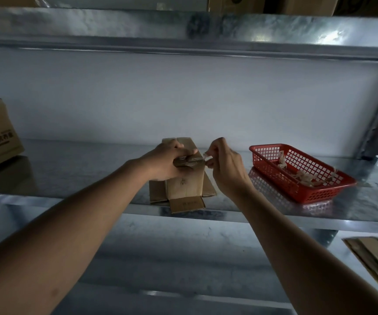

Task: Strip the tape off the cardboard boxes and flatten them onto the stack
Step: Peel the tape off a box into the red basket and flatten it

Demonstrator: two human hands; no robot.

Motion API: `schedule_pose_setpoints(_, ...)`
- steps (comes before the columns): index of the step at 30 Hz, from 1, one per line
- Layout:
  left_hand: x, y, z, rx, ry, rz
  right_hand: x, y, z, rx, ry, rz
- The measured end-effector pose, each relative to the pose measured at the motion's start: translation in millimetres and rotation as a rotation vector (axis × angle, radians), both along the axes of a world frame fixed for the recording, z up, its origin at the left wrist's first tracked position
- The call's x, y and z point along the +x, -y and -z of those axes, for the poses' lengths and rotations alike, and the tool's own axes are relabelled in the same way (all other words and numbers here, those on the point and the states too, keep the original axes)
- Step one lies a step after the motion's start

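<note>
Small cardboard box, metal shelf: left hand grips top; right hand pinches tape strip. Risk: tape probably snaps mid-peel, or tears the cardboard.

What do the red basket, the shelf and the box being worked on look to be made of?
Red basket: likely moulded plastic, a uniform glossy red with a regular grid of holes.
Shelf: metal, probably galvanised steel, grey and mottled, and shiny enough to mirror the basket.
Box: plain brown cardboard, matte, with creased flaps. The left hand steadies it.
</note>
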State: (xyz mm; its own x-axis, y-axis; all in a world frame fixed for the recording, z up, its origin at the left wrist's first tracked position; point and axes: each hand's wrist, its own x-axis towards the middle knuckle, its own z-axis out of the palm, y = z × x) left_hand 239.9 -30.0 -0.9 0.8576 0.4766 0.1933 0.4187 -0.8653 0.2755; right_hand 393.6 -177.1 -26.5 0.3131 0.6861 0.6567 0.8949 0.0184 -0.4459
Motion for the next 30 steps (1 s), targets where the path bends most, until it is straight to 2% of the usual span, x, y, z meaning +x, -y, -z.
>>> schedule_pose_setpoints(4,-0.3,-4.8,8.3,0.000,0.041,0.014,-4.4,5.2,-14.2,0.032,-0.336,-0.008)
schedule_pose_setpoints(7,0.0,-2.7,7.9,0.001,0.028,0.003,-6.0,7.0,-20.7,-0.051,-0.451,-0.017)
schedule_pose_setpoints(12,-1.0,5.4,1.6,0.085,-0.063,-0.052,-13.1,6.1,-25.0,0.038,-0.297,0.050)
schedule_pose_setpoints(16,7.2,16.8,1.2,0.174,-0.081,-0.170,-26.3,8.5,-22.6,0.119,-0.300,-0.068)
schedule_pose_setpoints(19,13.5,21.9,1.8,0.136,-0.045,-0.161,-20.6,14.7,-14.7,0.145,-0.402,-0.054)
schedule_pose_setpoints(23,8.0,19.5,-0.3,0.056,-0.001,-0.065,-14.6,18.2,-8.3,-0.052,-0.504,-0.004)
schedule_pose_setpoints(27,-14.7,-1.6,-1.8,-0.053,0.004,0.036,-22.1,11.1,-9.1,-0.101,-0.304,0.032)
schedule_pose_setpoints(30,-18.9,-17.3,5.8,0.018,-0.006,0.072,-30.8,4.4,-13.2,-0.080,-0.201,0.103)
